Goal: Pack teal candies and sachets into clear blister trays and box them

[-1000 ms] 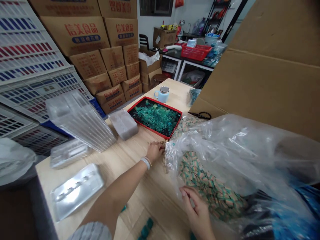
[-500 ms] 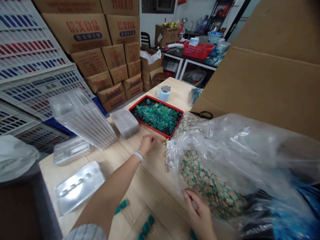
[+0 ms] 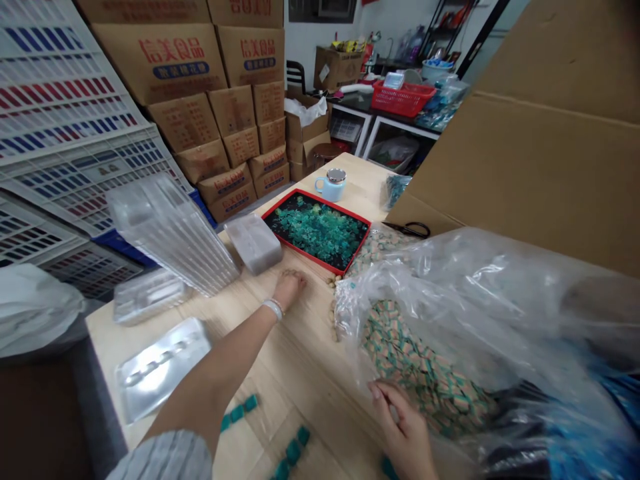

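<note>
Our left hand [image 3: 290, 287] moved leftward from the tan pieces [image 3: 333, 282], curled, contents hidden | right hand [image 3: 404, 425] curled at clear bag [image 3: 470, 280], grip unclear | patterned pieces [image 3: 425, 373] plentiful inside, centre right; green rows [image 3: 293, 453] laid lower centre

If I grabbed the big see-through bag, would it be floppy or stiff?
The clear plastic bag is probably floppy, since it sags in wrinkles. Its shiny surface may be slippery. Lifted whole, it could feel heavy, because many small green-and-tan pieces seem to lie inside.
</note>
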`<control>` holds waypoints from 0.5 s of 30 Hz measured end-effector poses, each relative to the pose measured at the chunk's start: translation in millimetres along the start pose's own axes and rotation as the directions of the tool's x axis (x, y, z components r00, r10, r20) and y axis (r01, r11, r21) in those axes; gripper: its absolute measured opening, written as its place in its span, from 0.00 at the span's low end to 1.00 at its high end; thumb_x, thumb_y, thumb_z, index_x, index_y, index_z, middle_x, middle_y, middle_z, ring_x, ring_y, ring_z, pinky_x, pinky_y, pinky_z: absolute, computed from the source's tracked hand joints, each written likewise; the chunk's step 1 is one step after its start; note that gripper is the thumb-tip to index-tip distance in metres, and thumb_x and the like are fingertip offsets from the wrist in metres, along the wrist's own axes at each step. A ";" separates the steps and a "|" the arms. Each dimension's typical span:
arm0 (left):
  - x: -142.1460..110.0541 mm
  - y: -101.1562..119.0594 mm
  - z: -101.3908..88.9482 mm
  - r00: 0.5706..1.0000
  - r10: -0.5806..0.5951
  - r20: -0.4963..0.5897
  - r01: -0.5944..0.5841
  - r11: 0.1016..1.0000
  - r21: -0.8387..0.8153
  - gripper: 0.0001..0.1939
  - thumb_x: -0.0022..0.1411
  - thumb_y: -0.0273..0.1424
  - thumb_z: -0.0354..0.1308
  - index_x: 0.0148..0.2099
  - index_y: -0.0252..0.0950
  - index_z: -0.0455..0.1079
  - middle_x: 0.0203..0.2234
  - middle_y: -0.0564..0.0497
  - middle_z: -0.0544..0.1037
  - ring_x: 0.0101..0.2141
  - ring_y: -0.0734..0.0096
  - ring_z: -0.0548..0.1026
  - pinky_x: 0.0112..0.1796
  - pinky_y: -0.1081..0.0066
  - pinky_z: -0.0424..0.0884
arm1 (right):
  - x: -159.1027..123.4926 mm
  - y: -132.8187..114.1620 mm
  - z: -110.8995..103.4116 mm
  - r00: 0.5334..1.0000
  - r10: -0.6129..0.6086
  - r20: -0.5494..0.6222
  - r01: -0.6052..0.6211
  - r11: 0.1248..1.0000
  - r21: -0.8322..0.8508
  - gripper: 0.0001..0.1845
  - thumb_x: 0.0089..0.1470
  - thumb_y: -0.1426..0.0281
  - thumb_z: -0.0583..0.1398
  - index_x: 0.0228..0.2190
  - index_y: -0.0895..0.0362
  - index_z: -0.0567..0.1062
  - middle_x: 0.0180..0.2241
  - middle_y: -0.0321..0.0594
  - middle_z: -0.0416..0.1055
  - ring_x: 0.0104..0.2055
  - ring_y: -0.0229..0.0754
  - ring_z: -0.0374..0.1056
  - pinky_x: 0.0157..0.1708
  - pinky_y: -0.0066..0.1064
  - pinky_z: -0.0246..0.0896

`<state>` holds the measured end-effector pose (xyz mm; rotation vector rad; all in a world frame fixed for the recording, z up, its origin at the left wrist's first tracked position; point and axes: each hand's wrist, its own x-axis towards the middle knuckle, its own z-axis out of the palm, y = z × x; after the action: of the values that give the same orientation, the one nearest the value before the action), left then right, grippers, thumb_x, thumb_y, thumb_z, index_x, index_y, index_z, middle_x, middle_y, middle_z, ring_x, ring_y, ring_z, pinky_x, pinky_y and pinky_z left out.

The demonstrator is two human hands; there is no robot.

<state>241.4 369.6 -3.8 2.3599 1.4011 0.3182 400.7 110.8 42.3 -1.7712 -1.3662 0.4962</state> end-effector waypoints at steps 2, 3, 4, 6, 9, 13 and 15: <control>-2.9 17.6 7.4 0.999 0.048 0.021 -0.048 0.999 -0.011 0.09 0.56 0.30 0.49 0.33 0.34 0.70 0.31 0.47 0.73 0.37 0.65 0.68 0.42 0.66 0.59 | -2.7 2.8 -1.7 1.000 -0.001 -0.017 0.000 1.000 -0.017 0.11 0.49 0.66 0.53 0.26 0.57 0.74 0.27 0.41 0.71 0.32 0.39 0.68 0.32 0.26 0.64; -4.1 27.1 11.8 0.997 0.069 0.031 -0.068 0.998 -0.017 0.09 0.56 0.31 0.49 0.33 0.35 0.70 0.32 0.48 0.73 0.37 0.67 0.68 0.42 0.67 0.59 | -3.9 3.2 -1.9 1.000 -0.002 -0.016 0.002 1.000 -0.020 0.11 0.49 0.67 0.54 0.26 0.57 0.74 0.27 0.41 0.71 0.31 0.39 0.68 0.32 0.26 0.64; -4.8 35.9 16.1 0.996 0.083 0.039 -0.082 0.996 -0.020 0.09 0.56 0.31 0.49 0.34 0.36 0.69 0.32 0.49 0.73 0.38 0.67 0.67 0.42 0.68 0.59 | -4.9 3.1 -1.8 1.000 -0.009 -0.007 0.009 1.000 -0.019 0.10 0.50 0.67 0.53 0.27 0.57 0.74 0.27 0.41 0.71 0.31 0.38 0.68 0.32 0.25 0.64; -4.3 49.5 22.8 0.994 0.094 0.052 -0.093 0.995 -0.019 0.09 0.55 0.31 0.49 0.35 0.37 0.69 0.34 0.48 0.73 0.38 0.67 0.67 0.42 0.67 0.59 | -6.5 2.2 -1.6 1.000 -0.021 0.019 0.021 1.000 -0.012 0.10 0.50 0.68 0.53 0.27 0.57 0.74 0.27 0.41 0.71 0.31 0.38 0.68 0.32 0.25 0.64; 0.0 56.9 26.6 0.989 0.120 0.081 -0.120 0.993 -0.012 0.09 0.54 0.31 0.50 0.37 0.37 0.69 0.38 0.48 0.72 0.41 0.66 0.66 0.43 0.67 0.59 | -8.0 3.2 -2.4 0.999 -0.010 0.037 0.011 1.000 -0.012 0.11 0.50 0.68 0.53 0.28 0.57 0.74 0.28 0.42 0.71 0.31 0.38 0.68 0.32 0.25 0.64; 5.6 57.2 28.8 0.981 0.153 0.117 -0.154 0.988 0.005 0.10 0.55 0.29 0.48 0.38 0.35 0.68 0.39 0.45 0.71 0.41 0.65 0.66 0.44 0.65 0.58 | -7.4 6.1 -1.9 0.999 0.011 0.036 -0.011 1.000 -0.006 0.11 0.50 0.67 0.53 0.27 0.57 0.74 0.27 0.41 0.71 0.32 0.38 0.68 0.32 0.24 0.63; 6.2 58.8 30.4 0.978 0.164 0.127 -0.167 0.986 0.013 0.11 0.56 0.28 0.46 0.38 0.32 0.68 0.39 0.42 0.70 0.42 0.64 0.67 0.44 0.64 0.58 | -5.4 5.6 -0.7 0.999 0.012 0.033 -0.012 1.000 -0.007 0.11 0.50 0.67 0.53 0.28 0.57 0.74 0.27 0.41 0.71 0.32 0.38 0.68 0.33 0.24 0.63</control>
<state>302.5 343.5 -6.1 2.4747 1.1610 0.1943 402.7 105.1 37.4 -1.7849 -1.3827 0.5297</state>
